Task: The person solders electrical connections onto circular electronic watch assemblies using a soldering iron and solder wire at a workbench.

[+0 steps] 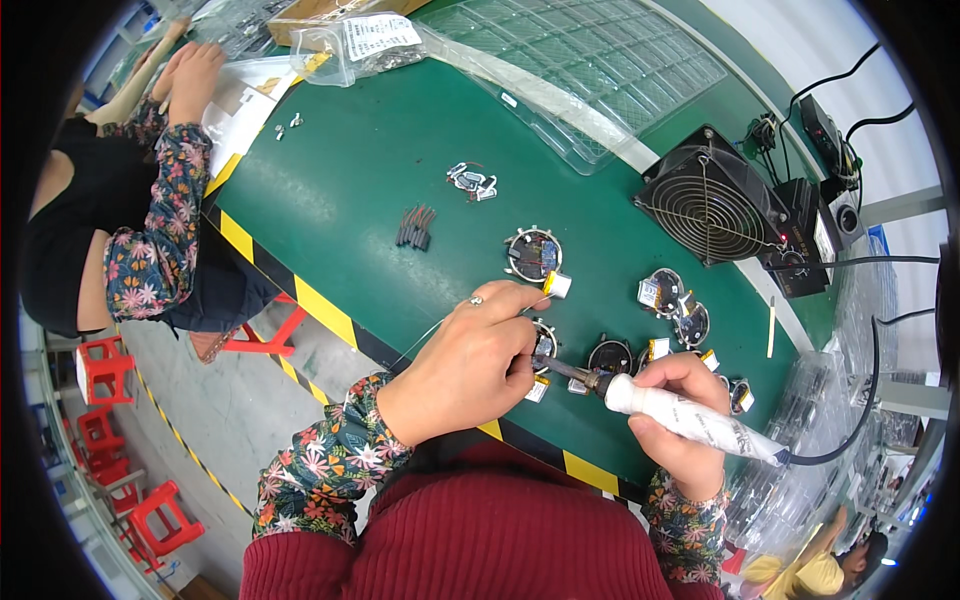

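My right hand [690, 450] grips a soldering iron [655, 405] by its white wrapped handle, with the metal shaft pointing left toward my left hand [465, 365]. The left fingers are pinched together, and a thin strand of solder wire [425, 338] trails from them. Just beyond these fingers, a round watch-like module [544, 340] is partly covered, so the iron's tip contact cannot be made out. Above it lies another round module [533, 253] with an exposed circuit board and a small battery [558, 286]. Several similar round modules [608, 355] lie near the iron.
Small black wired parts [414, 230] and silvery pieces [472, 182] lie on the green table [350, 190]. A black fan [712, 195] stands at right, below clear plastic trays [590, 60]. Another person's floral sleeve [170, 220] is at left; red stools [160, 520] stand on the floor.
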Available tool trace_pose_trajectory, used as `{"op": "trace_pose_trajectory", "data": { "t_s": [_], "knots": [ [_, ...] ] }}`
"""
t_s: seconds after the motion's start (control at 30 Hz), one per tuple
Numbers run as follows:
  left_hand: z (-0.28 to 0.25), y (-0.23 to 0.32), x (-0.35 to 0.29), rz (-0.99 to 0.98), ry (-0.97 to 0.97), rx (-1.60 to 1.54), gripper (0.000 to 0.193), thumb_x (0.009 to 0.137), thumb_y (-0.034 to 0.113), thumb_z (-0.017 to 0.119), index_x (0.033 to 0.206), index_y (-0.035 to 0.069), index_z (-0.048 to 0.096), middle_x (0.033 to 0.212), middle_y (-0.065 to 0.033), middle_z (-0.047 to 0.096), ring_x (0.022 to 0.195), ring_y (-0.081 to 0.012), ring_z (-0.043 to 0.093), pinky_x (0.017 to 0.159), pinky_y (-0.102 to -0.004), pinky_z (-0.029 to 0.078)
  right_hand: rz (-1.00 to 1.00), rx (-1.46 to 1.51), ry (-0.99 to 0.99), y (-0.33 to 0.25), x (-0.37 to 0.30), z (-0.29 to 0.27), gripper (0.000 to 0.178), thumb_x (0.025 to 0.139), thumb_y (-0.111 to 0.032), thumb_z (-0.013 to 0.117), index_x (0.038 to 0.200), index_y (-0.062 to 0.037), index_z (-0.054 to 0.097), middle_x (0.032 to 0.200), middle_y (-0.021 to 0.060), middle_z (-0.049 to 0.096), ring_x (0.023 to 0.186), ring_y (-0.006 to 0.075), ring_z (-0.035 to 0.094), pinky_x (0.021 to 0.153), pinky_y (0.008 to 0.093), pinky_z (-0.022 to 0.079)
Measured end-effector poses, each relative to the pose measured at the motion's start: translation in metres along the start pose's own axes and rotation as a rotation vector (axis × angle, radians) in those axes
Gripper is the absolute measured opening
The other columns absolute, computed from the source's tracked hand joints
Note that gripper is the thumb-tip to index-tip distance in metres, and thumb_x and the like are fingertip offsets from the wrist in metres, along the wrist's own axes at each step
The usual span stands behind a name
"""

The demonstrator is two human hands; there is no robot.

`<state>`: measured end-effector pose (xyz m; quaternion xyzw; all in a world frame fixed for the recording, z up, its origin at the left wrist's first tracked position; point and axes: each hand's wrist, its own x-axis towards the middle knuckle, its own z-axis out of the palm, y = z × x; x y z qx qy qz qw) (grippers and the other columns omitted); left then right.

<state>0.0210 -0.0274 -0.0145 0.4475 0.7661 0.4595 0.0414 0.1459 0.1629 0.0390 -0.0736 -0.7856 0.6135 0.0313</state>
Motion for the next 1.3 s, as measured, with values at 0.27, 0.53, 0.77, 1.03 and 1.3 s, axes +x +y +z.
{"op": "trace_pose_trajectory", "data": {
  "t_s": [0.27,0.53,0.77,1.03,1.3],
  "knots": [
    [-0.001,0.001,-0.001,-0.037,-0.043,-0.004,0.008,0.064,-0.004,0.061,0.066,0.0,0.054,0.107,-0.0168,0.058,0.099,-0.0335,0.055,0.083,-0.0391,0.046,0.032,0.095,0.069,-0.002,-0.005,-0.004,0.029,0.07,-0.008,0.069,0.094,-0.0024,0.054,0.082,0.0033,0.059,0.071,0.0074,0.054,0.063,0.0208,0.042],
    [-0.002,0.0,-0.002,-0.046,-0.045,0.001,0.008,0.064,-0.004,0.061,0.066,0.0,0.053,0.107,-0.0166,0.058,0.1,-0.0339,0.055,0.083,-0.0391,0.045,0.021,0.11,0.108,-0.006,-0.008,-0.009,0.033,0.069,-0.01,0.07,0.096,-0.0004,0.053,0.085,0.0052,0.06,0.074,0.0094,0.056,0.067,0.0223,0.044],
    [-0.001,0.001,-0.002,-0.046,-0.044,0.004,0.008,0.064,-0.003,0.061,0.067,0.0,0.053,0.107,-0.0162,0.058,0.101,-0.0337,0.054,0.084,-0.039,0.045,-0.021,0.165,0.24,-0.011,-0.013,-0.018,0.037,0.069,-0.018,0.071,0.095,0.0007,0.052,0.081,0.0054,0.059,0.072,0.0102,0.055,0.065,0.0221,0.044],
    [-0.018,-0.002,0.003,-0.008,-0.174,-0.094,0.024,0.061,-0.001,0.06,0.083,0.005,0.051,0.112,-0.0136,0.054,0.106,-0.0349,0.05,0.086,-0.0419,0.043,-0.193,0.168,0.517,-0.01,-0.039,-0.069,0.052,0.069,-0.035,0.071,0.095,0.0034,0.047,0.08,0.0074,0.054,0.065,0.0119,0.052,0.058,0.0207,0.04],
    [-0.024,-0.002,0.001,-0.021,-0.362,0.052,0.035,0.061,0.003,0.068,0.091,0.009,0.051,0.121,-0.007,0.051,0.116,-0.0314,0.044,0.093,-0.0429,0.035,-0.33,-0.105,1.112,-0.01,-0.056,-0.138,0.034,0.081,-0.021,0.059,0.104,0.0022,0.048,0.079,0.0071,0.054,0.061,0.0102,0.045,0.055,0.0201,0.034]
  ]
}}
